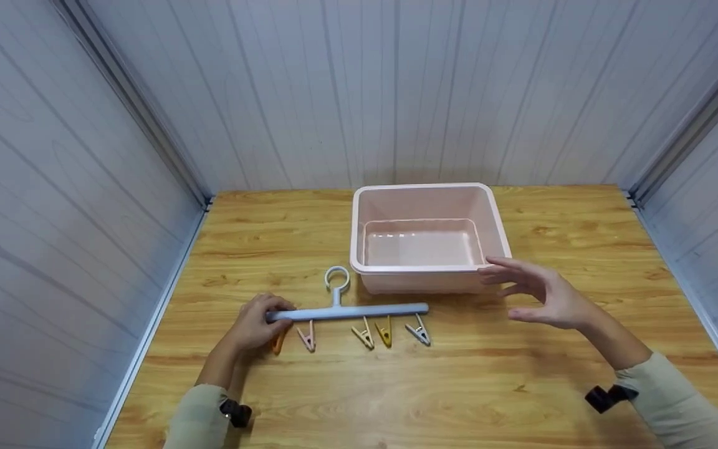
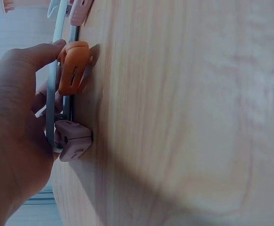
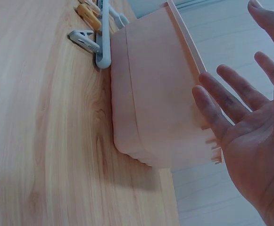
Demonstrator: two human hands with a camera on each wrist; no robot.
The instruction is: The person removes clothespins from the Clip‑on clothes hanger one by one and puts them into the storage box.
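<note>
We had the left hand [image 1: 253, 324] closed around one end of the grey-blue plastic clip hanger [image 1: 349, 310].
Right hand [image 1: 543, 293] hovered open beside the pale pink plastic tub [image 1: 424, 274]; lifting level probably kept the dangling pegs untangled.

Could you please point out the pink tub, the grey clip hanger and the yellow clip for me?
pink tub [image 1: 422, 270]: head view, on its near rim.
grey clip hanger [image 1: 359, 311]: head view, on the middle of its bar.
yellow clip [image 1: 384, 333]: head view, on the clip's body.
</note>
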